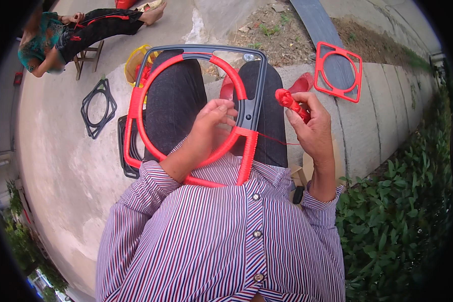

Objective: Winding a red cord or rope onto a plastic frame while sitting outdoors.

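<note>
A dark grey frame (247, 121) with a round ring inside rests across my lap, much of it wrapped in red cord. Bare grey shows along its top and upper right side. My left hand (211, 123) reaches inside the ring near its right side, fingers loosely bent and apart, with nothing visible in them. Off to the right, my right hand (312, 121) grips a bundle of red cord (293, 104) between thumb and fingers. A thin red strand (277, 141) runs from the frame's wrapped right side toward that hand.
A fully red frame (338, 72) lies right of my knees. Grey frames (98, 108) lie at left, beside a yellow basket (133, 63) holding red material. Another person (45, 48) sits at the upper left. Leafy bushes (392, 221) border the right.
</note>
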`<control>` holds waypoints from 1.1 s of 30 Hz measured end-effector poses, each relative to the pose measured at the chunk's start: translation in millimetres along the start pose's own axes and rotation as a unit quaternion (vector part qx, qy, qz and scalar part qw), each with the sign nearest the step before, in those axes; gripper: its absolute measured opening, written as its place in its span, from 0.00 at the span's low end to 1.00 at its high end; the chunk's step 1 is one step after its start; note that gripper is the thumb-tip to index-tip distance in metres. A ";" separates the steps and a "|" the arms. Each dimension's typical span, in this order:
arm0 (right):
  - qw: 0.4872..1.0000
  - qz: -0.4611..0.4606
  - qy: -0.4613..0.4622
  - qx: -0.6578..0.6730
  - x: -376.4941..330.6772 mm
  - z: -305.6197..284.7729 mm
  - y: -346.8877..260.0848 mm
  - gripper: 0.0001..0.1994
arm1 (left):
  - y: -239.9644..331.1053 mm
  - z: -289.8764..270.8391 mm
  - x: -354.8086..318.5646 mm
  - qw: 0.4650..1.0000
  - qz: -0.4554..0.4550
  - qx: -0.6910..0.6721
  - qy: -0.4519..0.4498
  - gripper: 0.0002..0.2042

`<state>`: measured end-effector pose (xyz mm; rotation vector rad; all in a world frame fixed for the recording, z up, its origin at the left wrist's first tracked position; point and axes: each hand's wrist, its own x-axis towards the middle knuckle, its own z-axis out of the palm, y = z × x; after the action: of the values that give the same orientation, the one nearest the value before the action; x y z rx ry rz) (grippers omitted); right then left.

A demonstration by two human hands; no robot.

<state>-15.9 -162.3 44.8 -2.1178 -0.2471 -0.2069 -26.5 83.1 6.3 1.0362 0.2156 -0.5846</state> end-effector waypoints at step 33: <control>0.665 -0.071 -0.044 0.742 -58.2 -92.4 48.9 0.08 | 6.0 -3.4 -0.5 0.998 -0.020 -0.048 -0.032 0.14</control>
<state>-64.2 -271.7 39.4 -0.4435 -0.4326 0.0461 -23.3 88.4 9.3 0.9214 0.2075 -0.6372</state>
